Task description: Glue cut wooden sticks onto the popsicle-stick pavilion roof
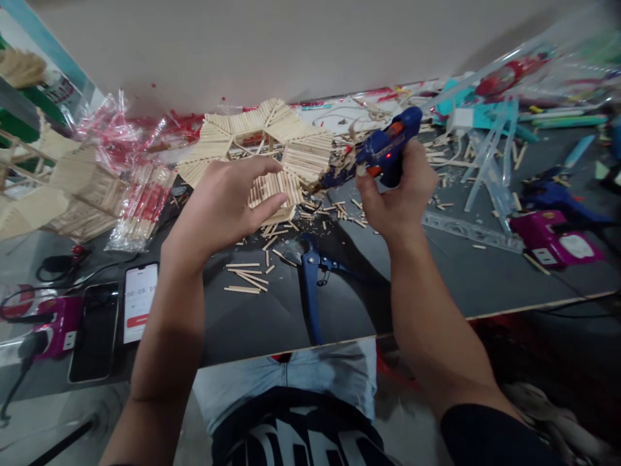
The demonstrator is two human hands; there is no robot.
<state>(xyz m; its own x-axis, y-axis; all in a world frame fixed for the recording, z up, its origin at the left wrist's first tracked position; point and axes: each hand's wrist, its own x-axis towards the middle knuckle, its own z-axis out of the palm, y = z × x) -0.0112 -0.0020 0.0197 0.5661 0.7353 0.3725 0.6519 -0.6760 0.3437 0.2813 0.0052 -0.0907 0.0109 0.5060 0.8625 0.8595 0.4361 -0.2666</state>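
A roof-like model of pale wooden sticks [305, 152] stands on the dark table, with an opening at its middle. My left hand [230, 200] is over its near left side, thumb and forefinger apart; whether the other fingers touch the model is hidden. In my right hand [400, 191] is a blue hot glue gun [383, 152], its small red light on. The glue gun's nozzle points left, close to the model's right edge. Short cut sticks [339, 210] lie scattered below the nozzle. Nearer me rests a blue-handled cutter [310, 278], beside several loose sticks [247, 278].
On the left are another stick model [72, 175], bagged sticks [140, 207] and a phone showing a timer [140, 301]. To the right lie a clear ruler [470, 230], glue sticks [504, 139], a magenta power adapter [555, 239] and a second blue tool [557, 191].
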